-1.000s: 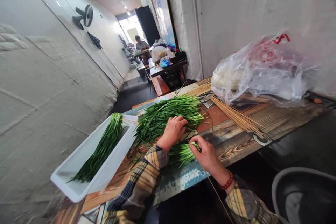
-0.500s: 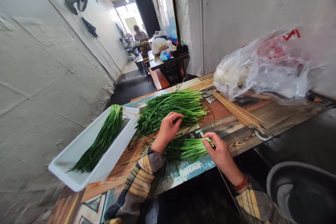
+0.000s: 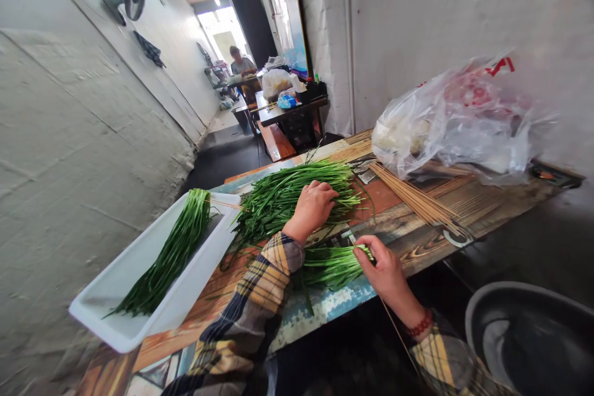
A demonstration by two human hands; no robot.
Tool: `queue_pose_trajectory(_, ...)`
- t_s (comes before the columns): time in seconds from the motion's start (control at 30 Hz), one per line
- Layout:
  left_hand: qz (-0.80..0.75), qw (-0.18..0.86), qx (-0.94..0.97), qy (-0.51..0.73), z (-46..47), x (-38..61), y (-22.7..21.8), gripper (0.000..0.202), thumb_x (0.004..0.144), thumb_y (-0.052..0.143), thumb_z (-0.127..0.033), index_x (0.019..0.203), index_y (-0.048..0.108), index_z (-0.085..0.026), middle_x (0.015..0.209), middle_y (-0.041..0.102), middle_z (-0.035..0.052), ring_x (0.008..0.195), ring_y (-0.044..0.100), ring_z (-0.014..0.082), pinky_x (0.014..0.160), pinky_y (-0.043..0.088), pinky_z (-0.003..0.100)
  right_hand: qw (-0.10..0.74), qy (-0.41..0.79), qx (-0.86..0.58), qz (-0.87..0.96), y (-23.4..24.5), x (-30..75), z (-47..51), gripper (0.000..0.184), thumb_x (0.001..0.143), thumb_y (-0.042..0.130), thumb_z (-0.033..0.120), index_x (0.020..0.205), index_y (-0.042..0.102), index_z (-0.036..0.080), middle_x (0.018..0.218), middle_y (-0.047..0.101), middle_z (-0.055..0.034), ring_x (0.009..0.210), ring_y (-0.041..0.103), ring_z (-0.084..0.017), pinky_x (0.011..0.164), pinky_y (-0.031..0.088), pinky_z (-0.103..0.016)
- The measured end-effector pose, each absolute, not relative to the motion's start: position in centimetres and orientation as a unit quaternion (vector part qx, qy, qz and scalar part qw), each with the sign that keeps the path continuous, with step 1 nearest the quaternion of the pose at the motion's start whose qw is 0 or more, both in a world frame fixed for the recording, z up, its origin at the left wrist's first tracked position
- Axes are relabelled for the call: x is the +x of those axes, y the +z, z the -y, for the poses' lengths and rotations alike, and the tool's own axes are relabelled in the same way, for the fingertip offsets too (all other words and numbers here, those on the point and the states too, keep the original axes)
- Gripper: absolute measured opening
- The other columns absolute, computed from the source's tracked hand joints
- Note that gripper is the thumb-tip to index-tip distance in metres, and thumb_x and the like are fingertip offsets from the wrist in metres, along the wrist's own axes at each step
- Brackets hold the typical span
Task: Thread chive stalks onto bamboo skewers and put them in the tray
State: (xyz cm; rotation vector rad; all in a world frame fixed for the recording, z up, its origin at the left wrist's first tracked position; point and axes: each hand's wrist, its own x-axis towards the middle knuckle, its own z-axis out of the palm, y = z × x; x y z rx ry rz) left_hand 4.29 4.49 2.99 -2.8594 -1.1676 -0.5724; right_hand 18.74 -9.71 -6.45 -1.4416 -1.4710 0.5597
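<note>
My left hand [image 3: 313,206] rests on a big loose pile of green chives [image 3: 283,195] on the wooden table [image 3: 417,241], fingers curled into the stalks. My right hand [image 3: 383,267] pinches the cut ends of a smaller chive bundle [image 3: 327,264] at the table's near edge, and a thin bamboo skewer [image 3: 394,331] runs from that hand down toward me. A white rectangular tray [image 3: 185,297] at the left holds a neat row of skewered chives [image 3: 169,257].
A heap of bamboo skewers [image 3: 417,201] lies right of the chive pile. Behind them sits a crumpled clear plastic bag [image 3: 455,124]. A dark basin [image 3: 533,340] stands low on the right. Another person [image 3: 239,65] sits at a far table down the aisle.
My left hand has moved farther onto the loose chive pile and closed on it. My right hand has stayed at the small bundle's cut ends. The view has shifted slightly.
</note>
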Motion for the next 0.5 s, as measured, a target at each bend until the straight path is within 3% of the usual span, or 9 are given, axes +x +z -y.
queue_pose_trajectory(0.2,0.400,0.056,-0.902,-0.149,-4.3,4.9,2.7,0.013,0.083,0.056,-0.019,0.078,0.068,-0.021,0.092,0.064,0.0060,0.090,0.051,0.0219,0.080,0.038,0.037,0.487,0.230,-0.578,0.613,-5.9,18.7,9.5,0.019,0.090,0.046,0.037,0.094,0.058,0.022,0.085,0.069,-0.0022,0.071,0.064,-0.017,0.068,0.046,-0.026)
queue_pose_trajectory(0.33,0.396,-0.025,-0.883,-0.252,-3.2,4.7,3.7,0.010,0.081,0.056,-0.014,0.080,0.065,-0.019,0.092,0.066,0.0038,0.088,0.055,0.0179,0.083,0.041,0.033,0.499,0.235,-0.563,0.615,-5.7,18.9,9.6,0.020,0.090,0.046,0.037,0.094,0.057,0.021,0.084,0.068,-0.0021,0.072,0.063,-0.016,0.068,0.045,-0.026)
queue_pose_trajectory(0.5,0.405,-0.129,-0.844,-0.327,-1.4,3.4,4.4,0.010,0.079,0.055,-0.013,0.080,0.065,-0.017,0.083,0.067,0.0021,0.078,0.059,0.0135,0.076,0.045,0.026,0.500,0.237,-0.560,0.617,-5.6,19.0,9.7,0.021,0.090,0.046,0.037,0.094,0.058,0.020,0.079,0.067,-0.0018,0.067,0.061,-0.016,0.065,0.043,-0.026)
